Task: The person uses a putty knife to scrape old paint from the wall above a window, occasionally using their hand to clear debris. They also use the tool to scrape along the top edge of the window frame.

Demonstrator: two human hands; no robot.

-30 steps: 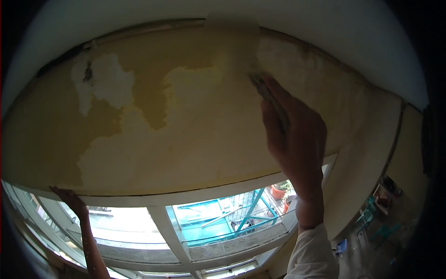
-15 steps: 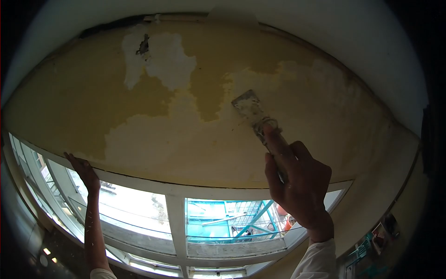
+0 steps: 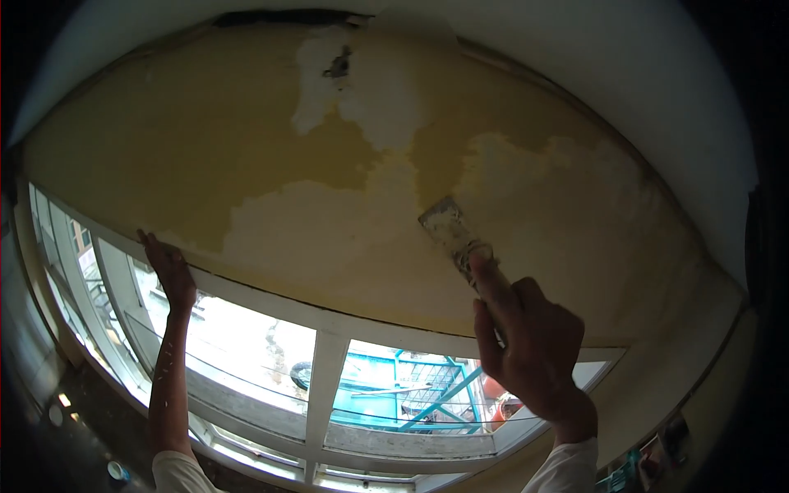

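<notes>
My right hand (image 3: 538, 349) is wrapped round the handle of a scraper (image 3: 448, 226), index finger stretched along it towards the blade. The blade is caked with pale residue and lies over the wall (image 3: 329, 246), at the lower end of a yellow paint strip. Yellow paint (image 3: 205, 156) covers the wall's upper left, with pale bare patches beside and below it. My left hand (image 3: 171, 271) rests with its fingers stretched upward on the top of the white window frame (image 3: 246, 302), just under the painted wall.
A dark ragged hole (image 3: 338, 64) sits high in the wall inside a pale patch. Below the wall run window panes, with turquoise metalwork (image 3: 411, 394) visible outside. The white ceiling (image 3: 575, 41) curves above. Dark clutter (image 3: 641, 464) lies at the lower right.
The view has turned, so wall and windows sit further right. The scraper blade is now lower and further left on the wall. My left hand stays on the window frame.
</notes>
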